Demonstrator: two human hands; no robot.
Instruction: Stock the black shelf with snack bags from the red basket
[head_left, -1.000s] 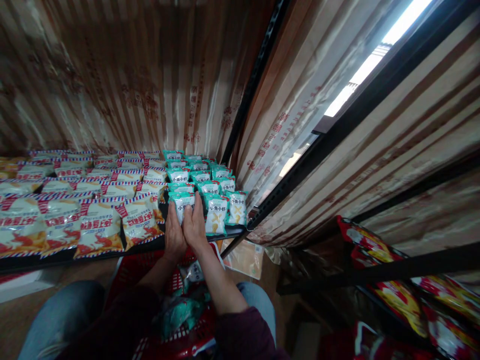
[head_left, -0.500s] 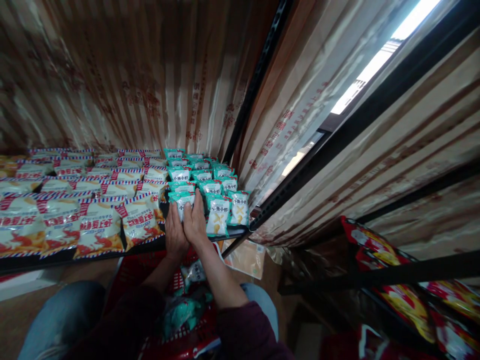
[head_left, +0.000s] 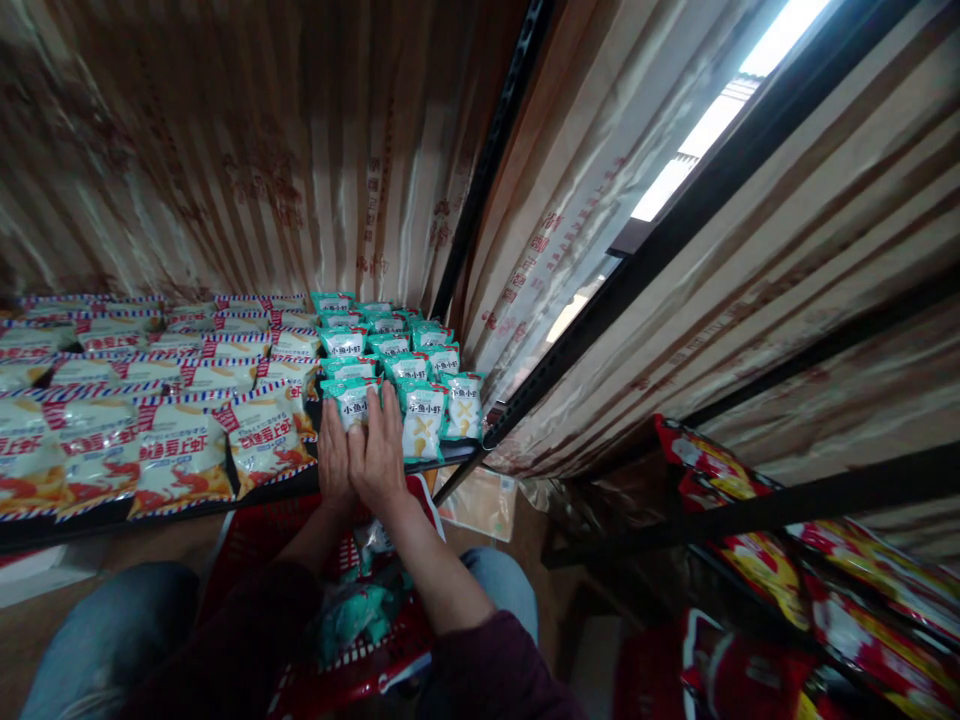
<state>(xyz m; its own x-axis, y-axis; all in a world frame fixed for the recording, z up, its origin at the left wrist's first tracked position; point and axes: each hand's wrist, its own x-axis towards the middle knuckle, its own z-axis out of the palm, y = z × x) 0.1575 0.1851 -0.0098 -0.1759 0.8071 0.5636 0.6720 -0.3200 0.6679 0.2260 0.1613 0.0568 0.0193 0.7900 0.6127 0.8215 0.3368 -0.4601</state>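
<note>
Several small teal-and-white snack packets [head_left: 422, 420] stand in rows at the right end of a black shelf [head_left: 262, 490]. At the front left of these rows, one teal packet [head_left: 352, 402] is upright between my two hands. My left hand [head_left: 334, 455] lies along its lower left side, and my right hand [head_left: 377, 450] covers its lower right part, fingers stretched forward. The hands are side by side and nearly touching. Larger white snack bags [head_left: 180, 450] with striped edges fill the shelf to the left.
Below the shelf, a red basket [head_left: 255, 535] between the knees holds more teal packets [head_left: 360, 615]. A slanted black metal post [head_left: 600, 330] rises at the right. Red-and-yellow bags [head_left: 757, 560] lie on a lower right rack. Pleated curtains [head_left: 285, 150] hang behind.
The view has shifted slightly, so the shelf appears a little further left. Both hands remain around the front teal packet, with the fingers straighter over it.
</note>
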